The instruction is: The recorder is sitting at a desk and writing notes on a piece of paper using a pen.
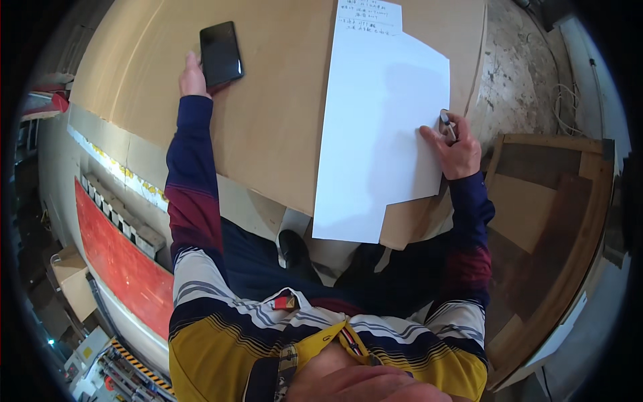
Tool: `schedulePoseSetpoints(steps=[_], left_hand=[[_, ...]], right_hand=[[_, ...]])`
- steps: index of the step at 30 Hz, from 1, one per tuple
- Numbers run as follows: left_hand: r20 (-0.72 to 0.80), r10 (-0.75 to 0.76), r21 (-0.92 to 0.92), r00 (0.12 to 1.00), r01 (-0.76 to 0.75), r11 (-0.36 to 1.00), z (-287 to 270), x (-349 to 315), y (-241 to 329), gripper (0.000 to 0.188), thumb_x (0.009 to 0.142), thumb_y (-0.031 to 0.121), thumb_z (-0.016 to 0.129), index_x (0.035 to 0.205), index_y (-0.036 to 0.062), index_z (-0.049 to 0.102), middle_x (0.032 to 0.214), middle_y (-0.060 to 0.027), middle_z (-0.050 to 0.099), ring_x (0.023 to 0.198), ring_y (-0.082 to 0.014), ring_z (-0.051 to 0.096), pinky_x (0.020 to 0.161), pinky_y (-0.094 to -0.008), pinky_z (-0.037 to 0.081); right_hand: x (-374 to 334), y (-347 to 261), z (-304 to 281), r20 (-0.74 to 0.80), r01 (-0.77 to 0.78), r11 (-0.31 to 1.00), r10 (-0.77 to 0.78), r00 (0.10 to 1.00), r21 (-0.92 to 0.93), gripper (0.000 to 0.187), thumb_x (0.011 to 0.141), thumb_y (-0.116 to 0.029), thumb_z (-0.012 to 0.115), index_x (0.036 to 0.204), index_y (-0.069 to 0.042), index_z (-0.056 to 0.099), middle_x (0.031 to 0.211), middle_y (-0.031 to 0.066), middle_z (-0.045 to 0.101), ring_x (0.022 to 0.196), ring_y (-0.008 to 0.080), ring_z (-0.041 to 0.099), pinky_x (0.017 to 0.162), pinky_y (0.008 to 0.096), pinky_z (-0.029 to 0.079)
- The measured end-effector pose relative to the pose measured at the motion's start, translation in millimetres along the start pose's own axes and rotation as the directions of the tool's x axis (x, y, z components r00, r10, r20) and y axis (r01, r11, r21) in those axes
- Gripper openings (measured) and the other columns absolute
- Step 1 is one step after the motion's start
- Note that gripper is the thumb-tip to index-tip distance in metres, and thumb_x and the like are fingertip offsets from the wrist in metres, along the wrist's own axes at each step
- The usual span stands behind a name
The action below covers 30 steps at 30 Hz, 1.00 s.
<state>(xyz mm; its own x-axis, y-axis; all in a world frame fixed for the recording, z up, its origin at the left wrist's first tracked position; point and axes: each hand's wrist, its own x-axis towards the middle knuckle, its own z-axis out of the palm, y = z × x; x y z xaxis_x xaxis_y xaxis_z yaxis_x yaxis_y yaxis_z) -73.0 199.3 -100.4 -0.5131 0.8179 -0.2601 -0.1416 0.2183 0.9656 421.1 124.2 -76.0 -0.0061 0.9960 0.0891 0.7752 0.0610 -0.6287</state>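
Note:
A black smartphone (222,52) with a dark, glossy screen lies in my left hand (194,77), which grips it along its left side and lower edge at the left of the table. A large white sheet of card (382,120) with stepped corners is spread out before me. Handwriting covers its far end, and its near end hangs past the table's front edge. At the card's right edge rests my right hand (459,149), fingers curled round a pen (447,124) with a pale barrel.
Brown cardboard (274,120) covers the table under the white card. To my right stands a wooden-framed panel (549,144) near the table. A long red panel (124,254) lies at the lower left, with machinery (100,375) beyond it.

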Motion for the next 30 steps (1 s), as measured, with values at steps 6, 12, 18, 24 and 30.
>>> schedulePoseSetpoints(steps=[6,12,18,24,30], left_hand=[[-0.306,0.68,0.744,0.667,-0.278,0.607,-20.9,-42.4,-55.8,0.04,0.091,0.038,0.057,0.095,-0.0006,0.065,0.087,-0.0195,0.063,0.088,-0.0303,0.06,0.078,-0.0395,0.046],[0.018,0.41,0.486,0.912,-0.366,0.794,25.7,-153.4,-65.6,0.033,0.09,0.034,0.062,0.088,0.0019,0.066,0.069,-0.0145,0.064,0.063,-0.0271,0.062,0.061,-0.0404,0.048],[0.302,0.239,0.777,0.923,-0.383,0.5,98.2,-258.1,-42.6,0.042,0.085,0.041,0.066,0.076,0.0001,0.066,0.07,-0.0188,0.066,0.069,-0.0295,0.068,0.063,-0.037,0.053],[0.381,-0.081,0.726,0.921,-0.244,0.643,103.9,-292.7,-41.7,0.043,0.086,0.041,0.065,0.072,0.001,0.066,0.064,-0.0168,0.065,0.059,-0.0306,0.065,0.061,-0.0388,0.053],[0.632,-0.073,0.616,0.772,-0.443,0.652,92.0,-339.0,-68.7,0.04,0.085,0.04,0.065,0.066,0.0054,0.067,0.061,-0.0166,0.062,0.057,-0.0333,0.063,0.058,-0.0435,0.05]], right_hand=[[-3.6,14.0,9.4,0.039,-0.073,0.997,0.073,0.997,0.013,0.053,0.074,-0.038,0.082,0.11,-0.005,0.061,0.079,0.0113,0.066,0.07,0.0207,0.064,0.067,0.035,0.052],[-3.5,15.5,14.1,-0.029,-0.087,0.996,0.088,0.996,0.016,0.052,0.072,-0.041,0.082,0.103,-0.005,0.062,0.075,0.0109,0.065,0.07,0.0206,0.064,0.068,0.0352,0.052],[-1.9,27.5,17.5,-0.037,-0.106,0.992,0.109,0.993,0.073,0.046,0.074,-0.04,0.08,0.093,-0.002,0.064,0.074,0.0105,0.065,0.07,0.0211,0.063,0.068,0.0348,0.052],[-1.0,11.8,-2.0,0.056,-0.232,0.969,0.237,0.97,-0.08,0.052,0.074,-0.051,0.075,0.089,-0.002,0.066,0.085,0.0157,0.068,0.082,0.0332,0.066,0.075,0.0427,0.052],[-37.5,-14.9,-48.0,0.149,-0.285,0.871,0.369,0.917,-0.4,0.06,0.072,-0.061,0.071,0.087,-0.002,0.066,0.089,0.0173,0.069,0.085,0.0347,0.067,0.078,0.0439,0.052]])
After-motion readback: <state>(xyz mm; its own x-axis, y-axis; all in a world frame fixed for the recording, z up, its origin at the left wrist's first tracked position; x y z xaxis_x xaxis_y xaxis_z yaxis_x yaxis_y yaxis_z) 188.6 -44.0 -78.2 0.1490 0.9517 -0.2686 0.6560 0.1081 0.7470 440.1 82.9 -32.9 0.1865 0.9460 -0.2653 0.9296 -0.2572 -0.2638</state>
